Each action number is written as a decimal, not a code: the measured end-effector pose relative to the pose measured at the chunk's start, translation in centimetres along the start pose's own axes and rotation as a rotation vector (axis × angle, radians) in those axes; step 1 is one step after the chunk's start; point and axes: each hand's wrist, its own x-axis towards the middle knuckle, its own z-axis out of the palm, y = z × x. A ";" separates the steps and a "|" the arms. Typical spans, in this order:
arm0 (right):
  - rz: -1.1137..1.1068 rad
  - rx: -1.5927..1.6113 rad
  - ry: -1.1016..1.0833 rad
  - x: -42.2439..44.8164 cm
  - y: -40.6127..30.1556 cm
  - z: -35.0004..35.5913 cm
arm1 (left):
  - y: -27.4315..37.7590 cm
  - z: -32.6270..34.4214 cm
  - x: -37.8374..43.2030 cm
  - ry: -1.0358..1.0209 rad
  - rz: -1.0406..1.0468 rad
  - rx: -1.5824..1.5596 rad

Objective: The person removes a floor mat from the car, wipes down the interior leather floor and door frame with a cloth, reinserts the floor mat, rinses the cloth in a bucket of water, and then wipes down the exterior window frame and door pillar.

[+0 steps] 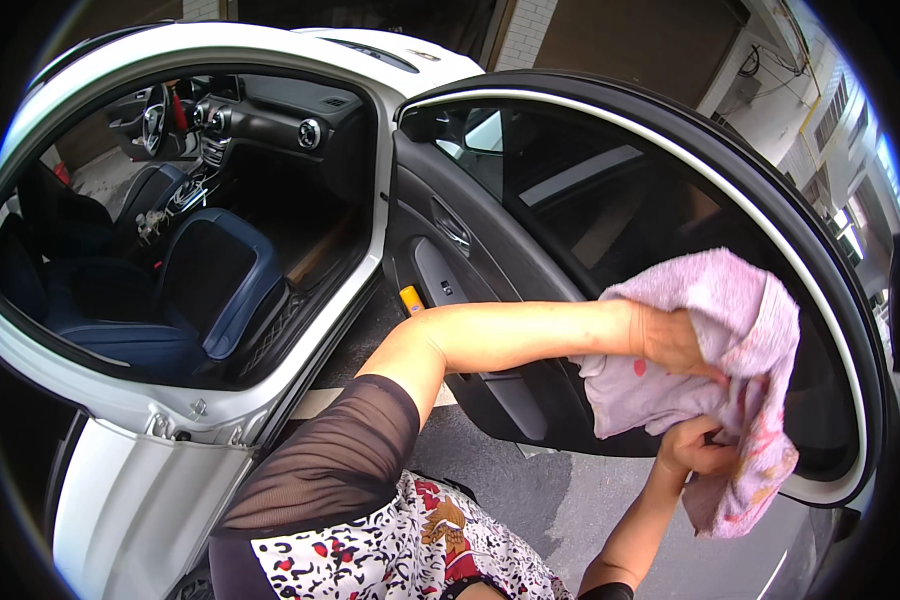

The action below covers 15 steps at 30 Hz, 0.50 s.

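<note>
A pink cloth towel point(727, 300) with red stains hangs in front of the window glass point(682, 225) of an open car door. My left hand point(671, 337) reaches across to the towel's upper part; its fingers are partly hidden in the folds. Below it, my right hand point(697, 446) grips the towel's lower part, the fingers curled into the fabric. The door's inner panel point(472, 240) is dark grey, with a door handle point(450, 229) and a window switch point(446, 288). A yellow container point(412, 300) stands by the panel's lower edge, partly hidden behind my left arm.
To the left is the white car's door opening point(379, 225), with a blue and black seat point(225, 277), the dashboard and the steering wheel point(154, 120) inside. Another white door point(142, 495) stands at the lower left. Grey paving point(495, 472) lies underfoot.
</note>
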 end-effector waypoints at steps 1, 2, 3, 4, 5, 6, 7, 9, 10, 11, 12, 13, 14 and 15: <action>-0.118 -0.085 -0.043 3.4 -2.4 1.9 | -1.1 -2.9 0.6 0.110 0.030 0.247; -0.227 -0.151 -0.021 4.9 -1.8 3.4 | -2.3 -4.3 1.2 0.196 -0.069 0.589; -0.194 -0.253 -0.052 5.4 -1.2 5.0 | -3.3 -6.1 1.7 0.230 -0.070 0.542; -0.167 -0.353 -0.081 6.2 -0.8 6.7 | -4.3 -8.2 2.4 0.267 -0.065 0.502; -0.173 -0.341 -0.081 6.7 -0.7 8.4 | -4.5 -9.4 2.1 0.421 -0.049 0.688; -0.216 -0.353 -0.078 7.4 -0.9 10.1 | -4.6 -10.8 1.8 0.458 -0.098 0.649; -0.239 -0.312 -0.068 7.9 -2.3 11.5 | -4.9 -12.3 1.1 0.494 -0.150 0.610; -0.262 -0.259 -0.065 8.6 -5.3 14.1 | -6.4 -15.1 -0.5 0.548 -0.023 0.720; -0.307 -0.193 -0.238 8.7 -6.6 15.2 | -7.0 -16.5 -1.9 0.544 -0.076 0.636; -0.351 -0.126 -0.411 8.6 -7.8 16.6 | -7.7 -17.9 -3.4 0.539 -0.128 0.549; -0.386 -0.071 -0.455 8.4 -9.1 18.5 | -8.6 -19.5 -5.2 0.537 -0.152 0.621; -0.103 0.310 -0.553 7.4 -9.5 21.4 | -9.5 -20.8 -6.7 0.523 -0.195 0.597; -0.129 0.273 -0.518 6.8 -10.2 23.2 | -10.3 -21.9 -8.2 0.532 -0.232 0.571; -0.159 0.237 -0.485 6.5 -11.3 24.9 | -11.2 -22.9 -9.8 0.546 -0.269 0.547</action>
